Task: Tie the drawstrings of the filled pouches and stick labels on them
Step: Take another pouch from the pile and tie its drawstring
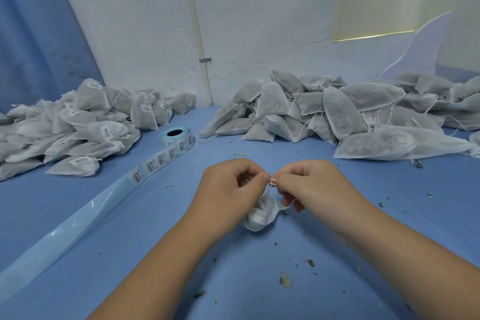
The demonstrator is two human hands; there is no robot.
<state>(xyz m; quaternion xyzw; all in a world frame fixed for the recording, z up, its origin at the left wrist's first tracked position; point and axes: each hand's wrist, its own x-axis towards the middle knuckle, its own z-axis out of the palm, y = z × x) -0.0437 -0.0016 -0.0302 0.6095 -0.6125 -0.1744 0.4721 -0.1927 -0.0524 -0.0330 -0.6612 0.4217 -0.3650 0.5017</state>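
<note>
White drawstring (272, 183) pinched by left hand (230, 186) and right hand (313, 184) just above the pouch (259, 217) on the blue table (155, 247), knot half-made I'd say, label roll (178, 138) waiting, labelled heap (78, 122) done on the left, big unlabelled heap (342, 112) to go.

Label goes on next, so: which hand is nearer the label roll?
Left. The left hand sits right of the label roll and closer to the person; the right hand is farther right, past the left hand.

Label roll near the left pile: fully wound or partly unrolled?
Partly unrolled. From the label roll a strip of barcode labels trails toward the near left, ending in bare backing.
</note>
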